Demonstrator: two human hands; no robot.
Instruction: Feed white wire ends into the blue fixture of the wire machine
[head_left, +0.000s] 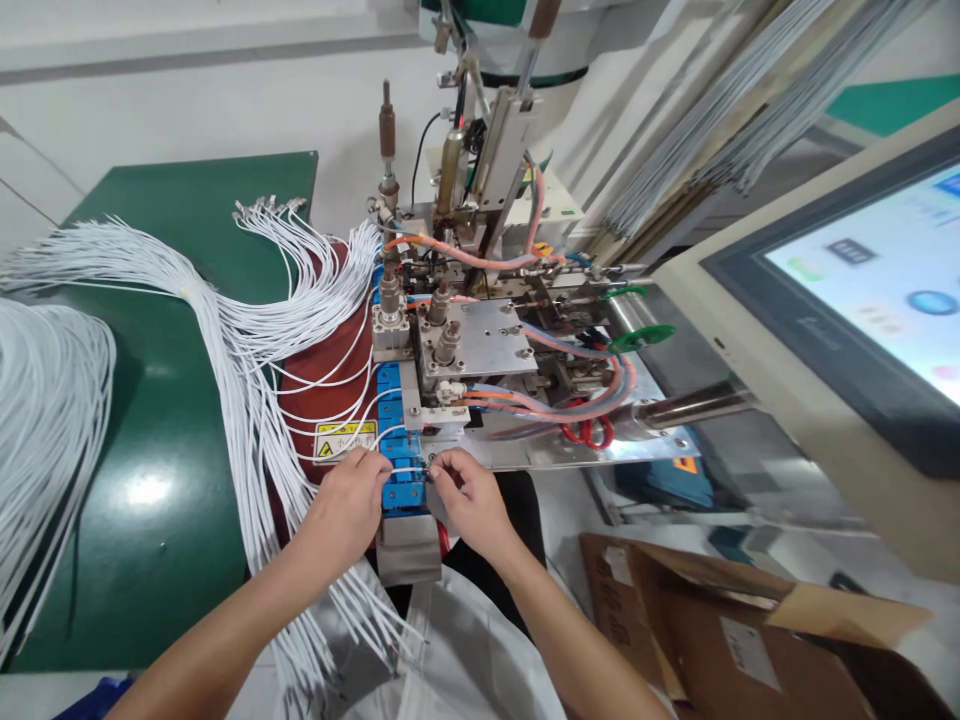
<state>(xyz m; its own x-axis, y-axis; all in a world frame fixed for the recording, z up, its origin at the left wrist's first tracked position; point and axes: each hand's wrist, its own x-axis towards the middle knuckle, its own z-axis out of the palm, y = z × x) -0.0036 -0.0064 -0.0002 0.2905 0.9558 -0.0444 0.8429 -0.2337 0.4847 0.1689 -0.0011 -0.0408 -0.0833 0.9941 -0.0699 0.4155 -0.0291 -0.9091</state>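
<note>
A white cable (406, 469) lies across one of the blue clamp blocks (403, 495) at the machine's near end. My left hand (351, 503) pinches this cable on the left side of the block. On the other side, the thumb and finger of my right hand (471, 497) are closed at the cable's tip, where a small dark metallic piece shows; its details are too small to make out. More white cables run from the blue blocks farther back to a large bundle of white cables (247, 430) left of my left hand.
The soldering-type machine (480, 340) stands just beyond my hands, with orange and clear hoses and a wire spool (631, 318). A screen (885, 260) juts in at right. Cardboard boxes (750, 630) sit below right. A green table (150, 560) carries another coiled cable bundle (52, 420).
</note>
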